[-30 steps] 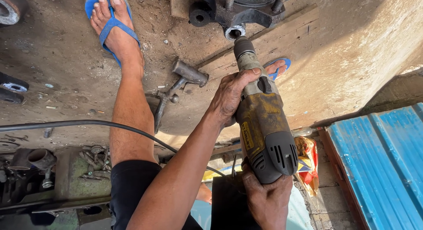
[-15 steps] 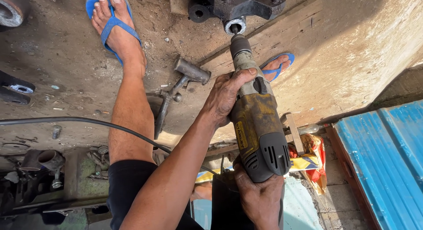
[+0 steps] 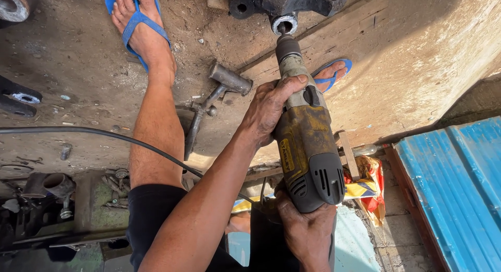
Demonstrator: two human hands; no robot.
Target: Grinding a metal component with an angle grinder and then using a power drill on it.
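Note:
A worn yellow and black power drill [image 3: 308, 147] points away from me, its bit entering a round bore of a dark metal casting [image 3: 284, 6] on the ground. My left hand [image 3: 271, 107] wraps the drill's front body just behind the chuck. My right hand [image 3: 308, 227] grips the rear handle from below. A black cable [image 3: 104, 136] runs from the left across my leg toward the drill.
A metal hammer [image 3: 216, 94] lies on the dirty concrete left of the drill. My feet in blue sandals [image 3: 138, 27] flank a wooden plank [image 3: 365, 21]. Greasy metal parts [image 3: 57, 194] sit lower left. Blue corrugated sheet [image 3: 454, 188] fills the lower right.
The drill has moved forward toward the casting, and its bit has gone from just short of the bore into it. Both hands kept their grip.

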